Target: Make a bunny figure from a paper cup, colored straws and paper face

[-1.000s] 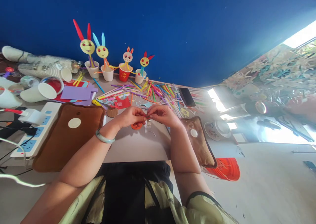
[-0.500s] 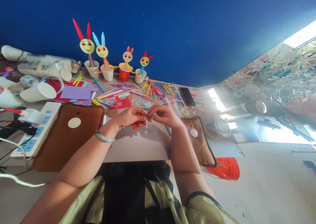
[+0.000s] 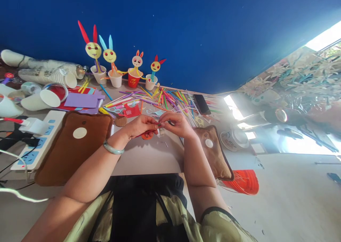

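My left hand (image 3: 144,125) is closed in a pinch on a thin red strip (image 3: 140,134), whose lower end sticks out beneath the fingers. Its exact kind is too small to make out. Against those fingertips, my right hand (image 3: 177,124) pinches too, apparently at the strip's other end; the fingers hide most of that spot. Just below the hands on the table (image 3: 151,158) lie an orange round piece (image 3: 147,136) and a small clear-and-white object (image 3: 161,132). Behind them are red paper scraps (image 3: 132,110) and a heap of coloured sticks (image 3: 170,98).
Paper-cup rabbit figures, one in a red cup (image 3: 134,79), stand along the blue wall. Brown cushioned pads (image 3: 90,148) flank my arms. At left are a power strip (image 3: 39,142), purple paper (image 3: 81,101) and stacked cups (image 3: 48,76). A phone (image 3: 201,104) lies right.
More of the red strip now shows below my left fingers. Both hands stay pinched together in nearly the same place.
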Available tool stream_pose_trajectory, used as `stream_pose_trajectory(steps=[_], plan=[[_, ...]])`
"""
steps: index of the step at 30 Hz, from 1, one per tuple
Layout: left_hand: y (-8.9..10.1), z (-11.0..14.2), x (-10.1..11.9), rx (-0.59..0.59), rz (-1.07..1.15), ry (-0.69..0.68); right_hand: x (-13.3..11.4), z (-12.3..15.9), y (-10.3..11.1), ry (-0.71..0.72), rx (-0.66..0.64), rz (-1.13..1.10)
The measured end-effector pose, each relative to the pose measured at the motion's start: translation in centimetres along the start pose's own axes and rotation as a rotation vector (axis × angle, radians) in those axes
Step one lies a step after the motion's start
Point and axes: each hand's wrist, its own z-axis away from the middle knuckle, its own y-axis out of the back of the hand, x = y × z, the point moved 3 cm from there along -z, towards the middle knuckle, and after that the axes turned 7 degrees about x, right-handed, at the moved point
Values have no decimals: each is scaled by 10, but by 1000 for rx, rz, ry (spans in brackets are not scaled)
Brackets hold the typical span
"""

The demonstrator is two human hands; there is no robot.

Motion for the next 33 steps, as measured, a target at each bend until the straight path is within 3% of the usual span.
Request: stream_pose_trajectory(steps=[18,26,33], plan=[[2,-3,3,163,-57,-84,7,0,1,66,56,-8],[5,-4,5,268,-99,-129,20,2,1,-134,170,-60],[3,-1,10,330,-166,-114,27,-3,-12,-262,209,-36]])
